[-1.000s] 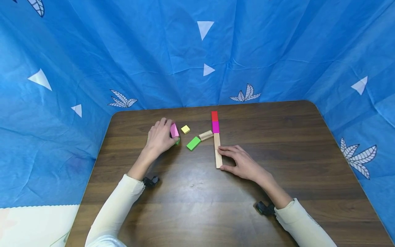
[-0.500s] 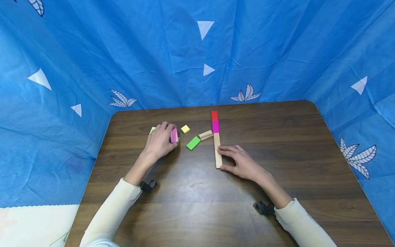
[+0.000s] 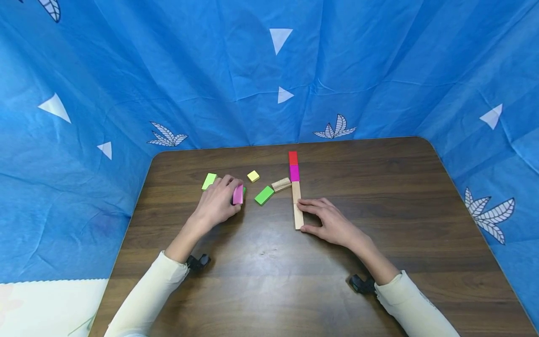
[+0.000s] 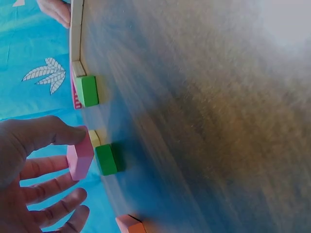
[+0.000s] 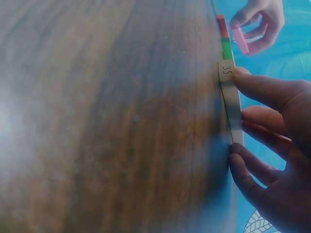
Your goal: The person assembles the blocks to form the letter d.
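Observation:
In the head view my left hand pinches a pink block between thumb and fingers, held above the table. A green block, mostly hidden in the head view, lies just beyond it. My right hand holds the nearest plain wooden block, thumb at its near end and index finger at its far end. That block ends a straight row with another plain wooden block, a magenta block and a red block. The right wrist view shows "35" printed on the near end.
Between the hands lie a green block, a plain wooden block touching the row, and a small yellow block. A light green block lies beyond my left hand. An orange block shows in the left wrist view. Blue cloth surrounds the table.
My left hand has drawn slightly nearer with the pink block, which has turned more upright. The light green block has come into view behind it. My right hand and the row stay still.

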`<state>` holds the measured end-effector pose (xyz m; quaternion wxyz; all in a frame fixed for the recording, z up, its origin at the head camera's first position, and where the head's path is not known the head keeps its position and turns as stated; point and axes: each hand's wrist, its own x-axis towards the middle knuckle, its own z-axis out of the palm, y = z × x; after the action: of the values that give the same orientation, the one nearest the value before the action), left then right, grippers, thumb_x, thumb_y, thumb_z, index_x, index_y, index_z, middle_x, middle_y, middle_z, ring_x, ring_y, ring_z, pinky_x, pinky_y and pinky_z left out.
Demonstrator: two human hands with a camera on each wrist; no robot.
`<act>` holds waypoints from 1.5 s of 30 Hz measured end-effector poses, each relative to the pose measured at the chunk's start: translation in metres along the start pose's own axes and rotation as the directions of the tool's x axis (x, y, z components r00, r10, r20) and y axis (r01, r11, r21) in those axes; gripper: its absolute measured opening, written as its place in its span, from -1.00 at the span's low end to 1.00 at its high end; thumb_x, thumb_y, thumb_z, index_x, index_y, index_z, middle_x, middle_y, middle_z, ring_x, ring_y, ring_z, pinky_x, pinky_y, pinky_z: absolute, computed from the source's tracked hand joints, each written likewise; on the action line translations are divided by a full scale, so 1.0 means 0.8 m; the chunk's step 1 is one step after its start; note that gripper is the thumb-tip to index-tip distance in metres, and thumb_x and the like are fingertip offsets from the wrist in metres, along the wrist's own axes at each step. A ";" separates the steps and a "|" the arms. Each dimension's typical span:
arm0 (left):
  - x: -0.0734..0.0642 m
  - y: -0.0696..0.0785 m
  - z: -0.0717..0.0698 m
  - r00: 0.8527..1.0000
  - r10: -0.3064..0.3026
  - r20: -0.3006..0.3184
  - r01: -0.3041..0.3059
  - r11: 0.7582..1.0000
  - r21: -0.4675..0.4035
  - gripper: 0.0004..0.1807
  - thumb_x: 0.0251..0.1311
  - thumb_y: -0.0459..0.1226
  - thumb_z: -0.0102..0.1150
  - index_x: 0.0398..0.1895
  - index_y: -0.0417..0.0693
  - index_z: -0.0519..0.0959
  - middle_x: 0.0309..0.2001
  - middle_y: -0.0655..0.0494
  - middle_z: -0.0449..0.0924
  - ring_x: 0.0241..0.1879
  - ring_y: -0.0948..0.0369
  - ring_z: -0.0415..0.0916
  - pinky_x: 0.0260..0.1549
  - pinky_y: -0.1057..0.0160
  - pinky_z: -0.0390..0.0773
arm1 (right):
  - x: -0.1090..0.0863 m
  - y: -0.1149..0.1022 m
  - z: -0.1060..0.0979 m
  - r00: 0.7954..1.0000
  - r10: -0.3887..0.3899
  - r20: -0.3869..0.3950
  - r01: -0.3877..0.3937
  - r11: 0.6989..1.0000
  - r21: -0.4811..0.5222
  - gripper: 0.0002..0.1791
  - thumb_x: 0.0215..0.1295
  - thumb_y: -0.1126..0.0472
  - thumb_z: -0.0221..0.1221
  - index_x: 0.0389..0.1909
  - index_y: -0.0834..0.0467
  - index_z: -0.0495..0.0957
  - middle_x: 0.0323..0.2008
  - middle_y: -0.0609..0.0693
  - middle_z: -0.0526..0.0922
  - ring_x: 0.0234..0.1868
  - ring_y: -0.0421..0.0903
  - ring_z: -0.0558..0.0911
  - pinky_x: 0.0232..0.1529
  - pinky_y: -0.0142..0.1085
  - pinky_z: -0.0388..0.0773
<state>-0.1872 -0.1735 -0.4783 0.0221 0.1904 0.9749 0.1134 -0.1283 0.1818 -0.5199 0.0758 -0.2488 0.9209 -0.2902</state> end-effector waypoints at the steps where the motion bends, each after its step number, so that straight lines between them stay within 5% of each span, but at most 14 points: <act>1: -0.001 0.001 0.001 1.000 0.005 0.002 -0.005 1.000 0.001 -0.24 0.06 -0.20 0.63 0.39 -0.07 0.57 0.28 -0.10 0.60 0.16 -0.12 0.53 0.01 -0.14 0.62 | 0.000 0.000 0.000 1.000 0.000 -0.001 0.000 1.000 0.000 -0.25 0.37 -0.08 0.45 0.51 0.08 0.51 0.56 -0.04 0.50 0.40 0.04 0.52 0.39 0.10 0.52; 19: -0.017 0.007 0.008 0.994 0.092 0.067 -0.092 0.996 -0.005 -0.30 0.07 -0.25 0.61 0.33 -0.11 0.60 0.22 -0.10 0.61 0.15 -0.08 0.57 0.13 -0.09 0.64 | 0.000 0.001 0.000 1.000 0.001 -0.003 -0.001 1.000 0.006 -0.23 0.37 -0.07 0.46 0.53 0.05 0.50 0.56 -0.05 0.50 0.40 0.04 0.52 0.40 0.11 0.51; 27: -0.024 0.010 0.010 0.982 0.077 0.170 -0.072 0.997 -0.039 -0.29 0.12 -0.21 0.64 0.38 0.00 0.59 0.19 -0.01 0.59 0.02 0.03 0.60 -0.09 -0.04 0.70 | 0.000 0.001 0.001 1.000 0.008 0.004 -0.008 1.000 0.006 -0.23 0.36 -0.08 0.46 0.53 0.05 0.50 0.56 -0.05 0.50 0.39 0.04 0.52 0.40 0.11 0.51; 34: -0.026 0.011 0.011 0.973 0.101 0.207 -0.089 0.994 -0.065 -0.29 0.15 -0.24 0.62 0.40 0.02 0.58 0.24 0.00 0.59 0.06 0.04 0.62 -0.02 -0.03 0.71 | 0.000 0.001 0.001 1.000 0.007 0.003 -0.007 1.000 0.005 -0.24 0.36 -0.08 0.47 0.52 0.06 0.51 0.55 -0.05 0.50 0.39 0.04 0.52 0.39 0.11 0.51; 45: -0.027 -0.005 0.018 0.980 0.056 0.191 -0.020 0.982 -0.186 -0.27 0.26 -0.01 0.55 0.46 0.05 0.53 0.26 -0.02 0.57 0.05 0.08 0.59 -0.01 -0.03 0.69 | 0.000 -0.001 0.000 1.000 0.004 0.001 -0.004 1.000 0.005 -0.24 0.36 -0.07 0.46 0.52 0.07 0.51 0.55 -0.04 0.50 0.38 0.04 0.53 0.38 0.11 0.52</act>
<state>-0.1676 -0.1819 -0.4936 0.1329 0.2162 0.9496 0.1839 -0.1280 0.1815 -0.5193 0.0776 -0.2471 0.9207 -0.2921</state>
